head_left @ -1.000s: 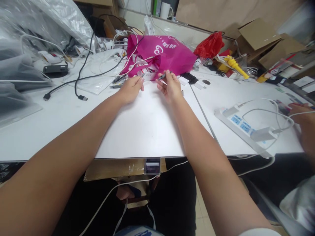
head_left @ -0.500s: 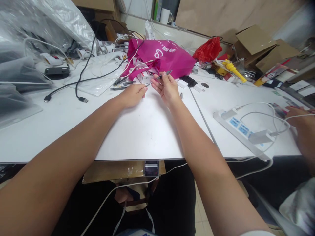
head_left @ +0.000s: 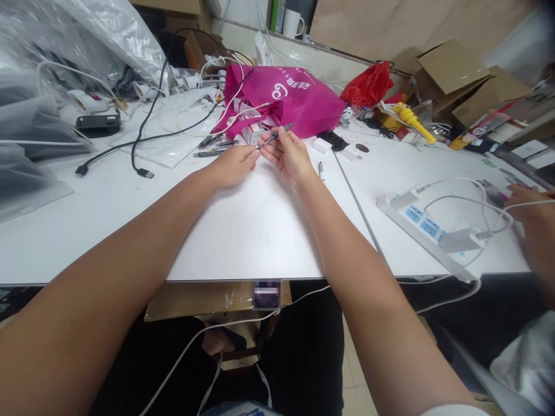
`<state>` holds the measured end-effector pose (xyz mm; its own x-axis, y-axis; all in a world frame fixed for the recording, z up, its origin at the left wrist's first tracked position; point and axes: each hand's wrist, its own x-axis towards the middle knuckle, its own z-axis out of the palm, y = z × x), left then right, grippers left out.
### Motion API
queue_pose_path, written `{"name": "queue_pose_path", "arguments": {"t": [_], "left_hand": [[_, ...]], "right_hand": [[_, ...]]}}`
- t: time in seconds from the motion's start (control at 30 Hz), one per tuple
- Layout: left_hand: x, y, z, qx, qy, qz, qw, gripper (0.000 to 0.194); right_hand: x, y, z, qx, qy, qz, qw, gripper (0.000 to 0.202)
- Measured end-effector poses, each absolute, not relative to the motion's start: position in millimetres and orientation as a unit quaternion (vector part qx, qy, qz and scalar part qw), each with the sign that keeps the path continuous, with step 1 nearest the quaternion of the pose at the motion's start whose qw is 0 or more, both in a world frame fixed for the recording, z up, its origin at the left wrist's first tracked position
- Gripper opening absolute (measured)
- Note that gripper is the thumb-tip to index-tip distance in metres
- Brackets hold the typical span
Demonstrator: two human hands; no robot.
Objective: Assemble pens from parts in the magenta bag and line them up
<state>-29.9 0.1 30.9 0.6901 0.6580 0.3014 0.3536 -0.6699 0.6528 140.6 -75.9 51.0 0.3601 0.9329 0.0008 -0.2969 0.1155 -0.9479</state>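
Head view. A slim dark pen-like tool with a metal tip point(head_left: 273, 137) is pinched between the thumb and fingers of the right hand point(head_left: 288, 156), just above the white tabletop point(head_left: 243, 225). Its long axis is tilted, running from lower left to upper right; the thin tip is directed down and left toward the left hand point(head_left: 234, 164), the blunt end up and right toward the magenta fabric bag point(head_left: 299, 98). The left hand is held loosely curled, fingertips at or just beside the tool's tip; whether anything is gripped by it cannot be told.

A white power strip point(head_left: 422, 222) is laid near the table's right edge, with another person's hand point(head_left: 526, 199) beside it. Black cables point(head_left: 143, 138) and clear plastic sheeting point(head_left: 52, 63) are spread over the left side. Cardboard boxes point(head_left: 459, 72) are stacked at the far right.
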Motion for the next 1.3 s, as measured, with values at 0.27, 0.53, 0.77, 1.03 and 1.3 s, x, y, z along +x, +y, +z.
{"name": "queue_pose_path", "arguments": {"t": [0.27, 0.53, 0.77, 1.03, 1.3], "left_hand": [[-30, 0, 31, 0.875, 0.298, 0.261, 0.277, 0.038], [-28, -1, 32, 0.866, 0.306, 0.278, 0.282, 0.041], [-28, 3, 30, 0.869, 0.302, 0.287, 0.265, 0.036], [-26, 1, 34, 0.869, 0.332, 0.249, 0.27, 0.039], [-25, -4, 33, 0.881, 0.338, 0.266, 0.199, 0.011]], "right_hand": [[137, -76, 48, -0.478, -0.374, 0.457, 0.65, 0.043], [130, -77, 46, -0.504, -0.381, 0.454, 0.628, 0.029], [130, -77, 40, -0.515, -0.395, 0.457, 0.608, 0.049], [128, -80, 40, -0.524, -0.406, 0.454, 0.595, 0.061], [131, -74, 38, -0.56, -0.387, 0.445, 0.582, 0.054]]}}
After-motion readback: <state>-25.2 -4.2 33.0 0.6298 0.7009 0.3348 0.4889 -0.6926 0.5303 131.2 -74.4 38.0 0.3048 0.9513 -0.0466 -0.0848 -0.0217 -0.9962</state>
